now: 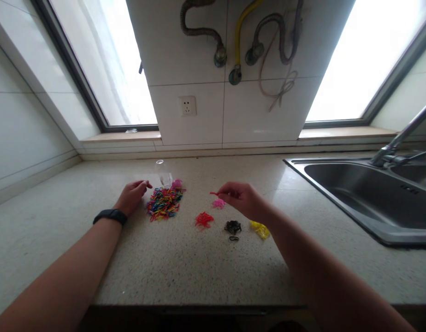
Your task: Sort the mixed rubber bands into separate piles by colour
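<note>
A mixed heap of small coloured elastic bands lies on the speckled countertop. My left hand, with a black band on the wrist, rests just left of the heap with fingers curled toward it. My right hand hovers to the right, pinching one small red band at its fingertips. Below and around that hand lie sorted little piles: pink, red, black and yellow, the yellow partly hidden by my wrist.
A clear plastic bag lies behind the heap. A steel sink with a tap fills the right side. The tiled wall carries a socket and hoses. Windows flank both sides.
</note>
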Available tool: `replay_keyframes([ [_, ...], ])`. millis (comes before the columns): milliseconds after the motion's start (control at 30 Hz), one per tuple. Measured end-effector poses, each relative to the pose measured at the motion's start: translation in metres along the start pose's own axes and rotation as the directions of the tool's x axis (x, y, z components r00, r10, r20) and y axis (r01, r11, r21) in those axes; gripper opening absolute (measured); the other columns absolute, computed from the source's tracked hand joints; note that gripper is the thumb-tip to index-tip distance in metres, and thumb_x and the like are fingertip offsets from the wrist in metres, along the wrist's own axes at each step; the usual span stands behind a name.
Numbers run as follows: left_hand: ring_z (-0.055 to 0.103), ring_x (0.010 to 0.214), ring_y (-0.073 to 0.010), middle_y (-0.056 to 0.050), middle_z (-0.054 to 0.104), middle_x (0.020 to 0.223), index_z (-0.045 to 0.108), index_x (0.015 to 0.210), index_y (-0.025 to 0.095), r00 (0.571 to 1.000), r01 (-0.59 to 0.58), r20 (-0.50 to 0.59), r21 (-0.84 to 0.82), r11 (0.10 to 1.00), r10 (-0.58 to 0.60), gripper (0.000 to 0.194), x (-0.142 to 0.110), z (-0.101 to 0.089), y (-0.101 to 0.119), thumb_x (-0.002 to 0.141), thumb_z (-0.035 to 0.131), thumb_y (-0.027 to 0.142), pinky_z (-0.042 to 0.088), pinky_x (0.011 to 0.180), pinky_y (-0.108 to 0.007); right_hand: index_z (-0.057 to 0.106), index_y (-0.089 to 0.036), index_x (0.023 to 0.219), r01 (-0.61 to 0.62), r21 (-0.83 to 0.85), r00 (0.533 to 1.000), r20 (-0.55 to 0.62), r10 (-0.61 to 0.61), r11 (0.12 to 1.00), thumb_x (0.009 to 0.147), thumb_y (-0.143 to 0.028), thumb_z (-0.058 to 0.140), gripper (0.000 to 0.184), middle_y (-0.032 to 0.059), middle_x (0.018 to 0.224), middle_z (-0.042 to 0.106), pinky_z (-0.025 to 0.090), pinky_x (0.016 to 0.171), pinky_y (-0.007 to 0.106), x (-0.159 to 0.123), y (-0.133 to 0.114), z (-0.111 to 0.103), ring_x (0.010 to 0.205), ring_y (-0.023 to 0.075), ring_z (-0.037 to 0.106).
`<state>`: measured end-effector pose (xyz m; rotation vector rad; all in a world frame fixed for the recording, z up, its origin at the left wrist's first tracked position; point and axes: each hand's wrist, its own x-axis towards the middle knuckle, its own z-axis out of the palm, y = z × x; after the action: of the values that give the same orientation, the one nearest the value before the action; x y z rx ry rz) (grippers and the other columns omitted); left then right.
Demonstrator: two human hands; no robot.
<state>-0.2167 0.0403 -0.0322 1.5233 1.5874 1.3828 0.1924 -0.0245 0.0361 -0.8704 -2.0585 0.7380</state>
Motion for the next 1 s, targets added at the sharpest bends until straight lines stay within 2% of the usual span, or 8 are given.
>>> replay_keyframes([
  [67, 0.04, 0.053, -0.0116, 0.003, 0.044, 0.056, 0.068, 0.078, 0.014, 1.0, -0.008, 0.001, -0.002, 1.0, 0.008, 0.036, 0.0, 0.0, 0.001, 0.079, 0.061, 0.049, 0.03, 0.049, -0.024, 0.071, -0.019, 0.091, 0.132, -0.29, 0.981, 0.173, -0.084, 0.948, 0.091, -0.03, 0.06, 0.016, 0.0028, 0.079, 0.067, 0.039, 0.065, 0.026, -0.002, -0.001, 0.004, 0.07, 0.0127, 0.056],
  [100, 0.041, 0.054, -0.0117, 0.003, 0.044, 0.057, 0.068, 0.078, 0.014, 1.0, -0.013, 0.003, 0.001, 1.0, 0.013, 0.036, 0.0, 0.0, 0.001, 0.079, 0.061, 0.049, 0.031, 0.049, -0.024, 0.072, -0.02, 0.092, 0.19, -0.379, 0.962, 0.254, -0.096, 0.905, 0.091, -0.027, 0.059, 0.014, 0.0037, 0.084, 0.069, 0.04, 0.069, 0.027, -0.003, -0.001, 0.006, 0.075, 0.0139, 0.059],
  [167, 0.041, 0.054, -0.0118, 0.003, 0.044, 0.057, 0.068, 0.077, 0.014, 1.0, -0.022, 0.009, 0.012, 1.0, 0.022, 0.036, 0.0, 0.001, 0.001, 0.08, 0.06, 0.049, 0.031, 0.05, -0.024, 0.071, -0.02, 0.092, 0.256, -0.456, 0.926, 0.367, -0.082, 0.852, 0.091, -0.024, 0.059, 0.013, 0.0043, 0.089, 0.071, 0.04, 0.073, 0.027, -0.004, 0.0, 0.01, 0.081, 0.0155, 0.062],
  [233, 0.041, 0.054, -0.0121, 0.003, 0.044, 0.056, 0.067, 0.077, 0.014, 0.999, -0.028, 0.018, 0.018, 0.999, 0.027, 0.036, -0.001, 0.001, 0.002, 0.08, 0.06, 0.049, 0.031, 0.05, -0.024, 0.071, -0.021, 0.094, 0.274, -0.473, 0.905, 0.421, -0.059, 0.837, 0.09, -0.023, 0.06, 0.012, 0.0045, 0.092, 0.072, 0.041, 0.075, 0.027, -0.004, 0.001, 0.013, 0.085, 0.0165, 0.063],
  [367, 0.041, 0.054, -0.0116, 0.003, 0.045, 0.057, 0.067, 0.078, 0.014, 1.0, -0.016, 0.019, 0.013, 1.0, 0.016, 0.036, -0.001, 0.001, 0.002, 0.08, 0.06, 0.049, 0.03, 0.049, -0.024, 0.071, -0.022, 0.095, 0.284, -0.505, 0.896, 0.443, -0.037, 0.815, 0.09, -0.025, 0.06, 0.013, 0.0048, 0.096, 0.073, 0.042, 0.079, 0.027, -0.003, 0.0, 0.018, 0.092, 0.0184, 0.064],
  [633, 0.041, 0.054, -0.0118, 0.003, 0.044, 0.057, 0.067, 0.078, 0.014, 0.999, -0.026, 0.03, 0.007, 1.0, 0.026, 0.037, 0.001, 0.0, -0.001, 0.081, 0.06, 0.05, 0.029, 0.049, -0.024, 0.07, -0.021, 0.093, 0.311, -0.557, 0.888, 0.46, -0.026, 0.77, 0.092, -0.027, 0.058, 0.014, 0.0049, 0.092, 0.072, 0.04, 0.073, 0.027, -0.002, -0.003, 0.025, 0.088, 0.019, 0.064],
  [867, 0.041, 0.055, -0.0121, 0.003, 0.045, 0.057, 0.067, 0.078, 0.014, 0.999, -0.033, 0.034, 0.029, 0.999, 0.032, 0.037, 0.002, 0.0, -0.003, 0.082, 0.059, 0.05, 0.029, 0.049, -0.023, 0.07, -0.022, 0.095, 0.281, -0.561, 0.9, 0.435, -0.011, 0.779, 0.088, -0.024, 0.062, 0.011, 0.0041, 0.095, 0.072, 0.038, 0.071, 0.026, -0.001, 0.0, 0.022, 0.085, 0.0174, 0.064],
  [1000, 0.043, 0.057, -0.0126, 0.002, 0.047, 0.058, 0.067, 0.078, 0.014, 0.999, -0.029, 0.027, 0.031, 0.999, 0.029, 0.037, 0.002, 0.0, -0.004, 0.081, 0.06, 0.05, 0.03, 0.05, -0.023, 0.071, -0.022, 0.095, 0.254, -0.57, 0.923, 0.385, -0.019, 0.781, 0.091, -0.026, 0.058, 0.014, 0.004, 0.094, 0.073, 0.038, 0.07, 0.026, -0.002, 0.007, 0.015, 0.085, 0.0167, 0.064],
])
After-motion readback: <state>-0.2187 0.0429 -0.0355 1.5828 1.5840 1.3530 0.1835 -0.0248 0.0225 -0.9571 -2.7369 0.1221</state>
